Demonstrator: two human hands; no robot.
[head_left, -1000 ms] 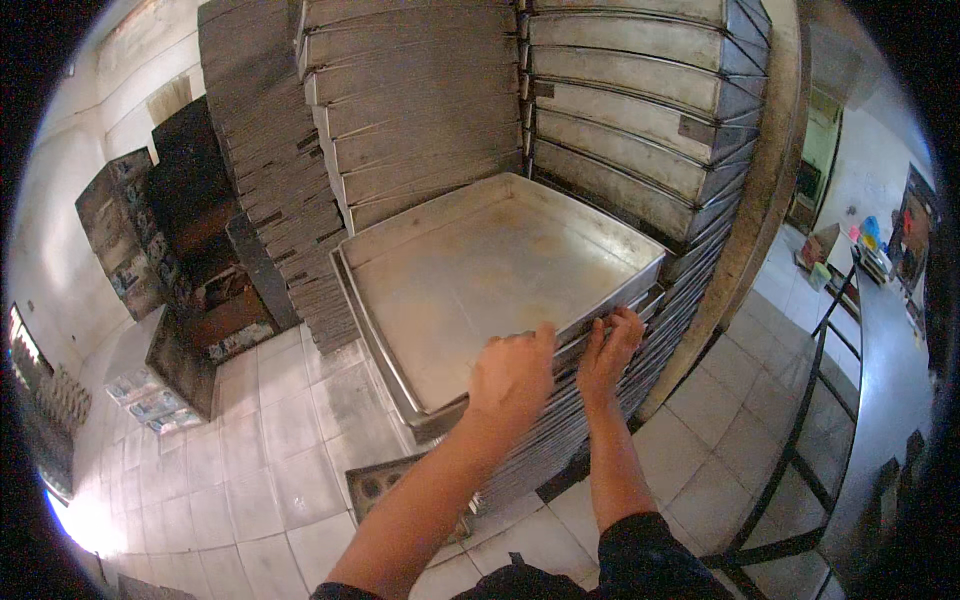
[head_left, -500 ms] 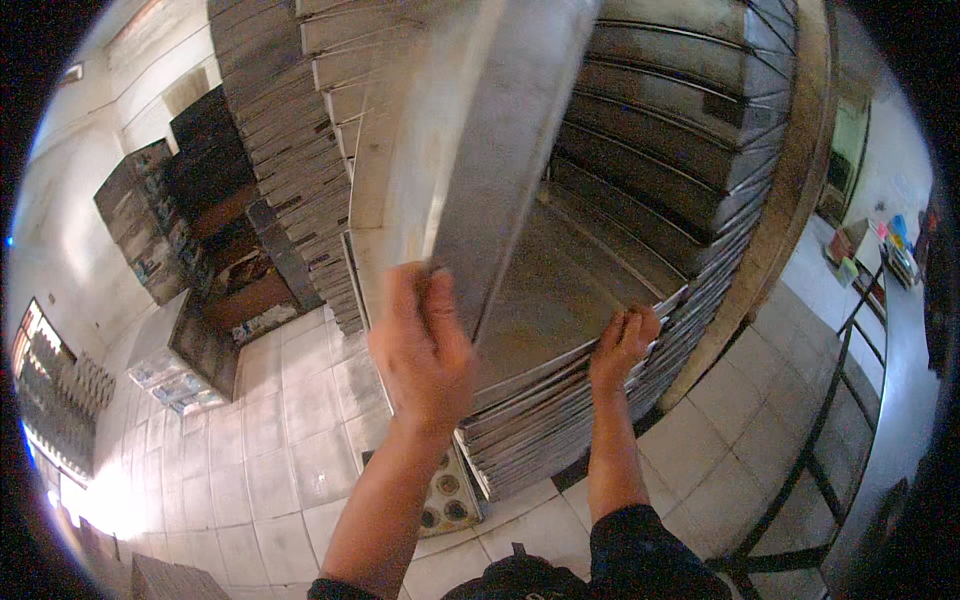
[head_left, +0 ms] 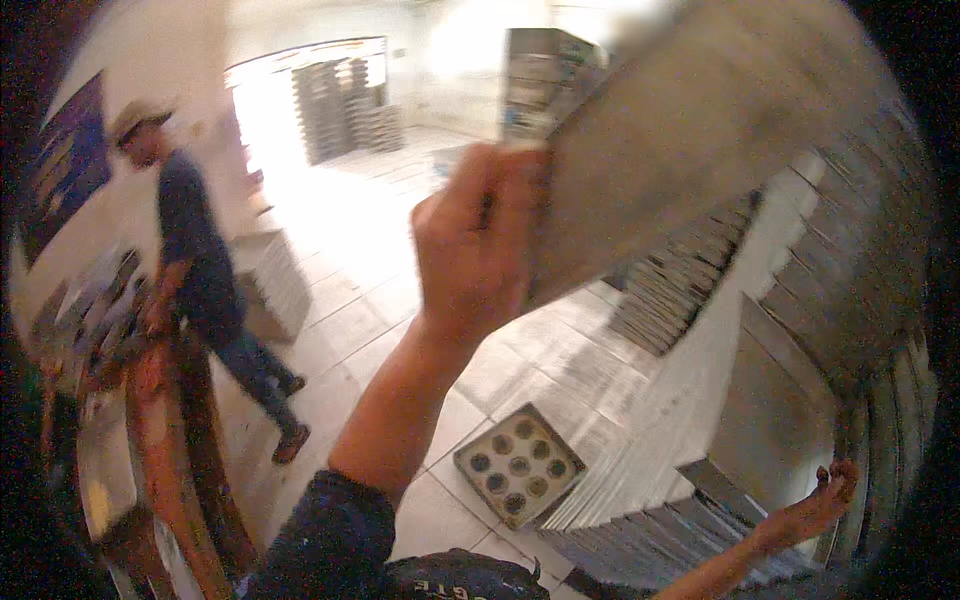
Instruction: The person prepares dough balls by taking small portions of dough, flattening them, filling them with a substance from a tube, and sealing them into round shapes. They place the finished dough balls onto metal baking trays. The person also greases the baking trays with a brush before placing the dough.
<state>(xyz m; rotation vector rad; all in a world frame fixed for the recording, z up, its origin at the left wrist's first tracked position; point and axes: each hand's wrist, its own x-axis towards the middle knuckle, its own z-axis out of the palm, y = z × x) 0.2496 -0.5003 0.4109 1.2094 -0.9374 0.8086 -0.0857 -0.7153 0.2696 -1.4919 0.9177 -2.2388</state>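
My left hand (head_left: 480, 235) is closed on the edge of a flat grey metal tray (head_left: 700, 140), raised and tilted at the upper right. The tray is smeared by motion and runs out of view at the top. Low at the right, my right hand (head_left: 815, 505) is partly raised, fingers loosely bent and apart, with nothing seen in it. It is close to the stack of metal trays (head_left: 640, 545), whose top tray (head_left: 775, 400) shows its flat inside. Whether the hand touches the stack is hard to tell.
A square tray with round cups (head_left: 520, 465) lies on the tiled floor (head_left: 365, 345). More stacked trays (head_left: 850, 240) rise at the right. At the left, a person (head_left: 200, 240) in dark clothes and a cap stands by a cluttered table (head_left: 150, 400). A box-like block (head_left: 270, 285) stands behind them.
My view has swung left, bringing the person and the bright doorway in. My left hand has carried the tray up off the stack. The right hand has come away from the tray edge it held.
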